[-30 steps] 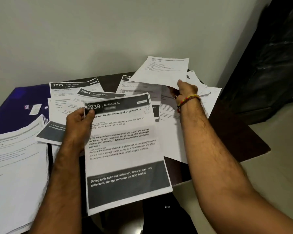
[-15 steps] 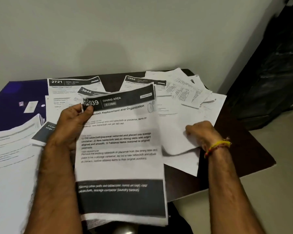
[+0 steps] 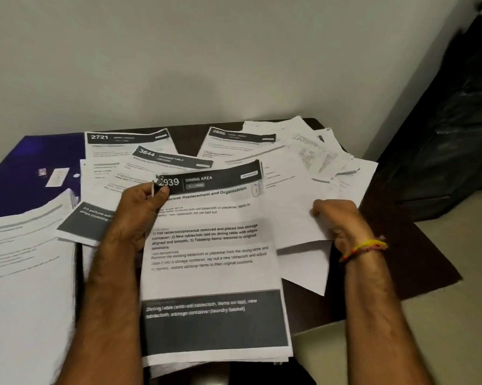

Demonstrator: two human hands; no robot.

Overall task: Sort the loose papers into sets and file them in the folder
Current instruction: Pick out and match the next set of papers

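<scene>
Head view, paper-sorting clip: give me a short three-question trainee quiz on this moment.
1. True or false: the left hand holds the sheet headed 2939 by its top left corner.
2. Which numbered sheet lies farthest left on the table? A) 2886 B) 2721 C) 3644
3. Fill in: the right hand, with a bracelet at its wrist, grips a ____ sheet from the loose pile.

Key
1. True.
2. B: sheet 2721 lies left of sheet 3644 and sheet 2886.
3. White: the white sheet shows almost no print.
</scene>
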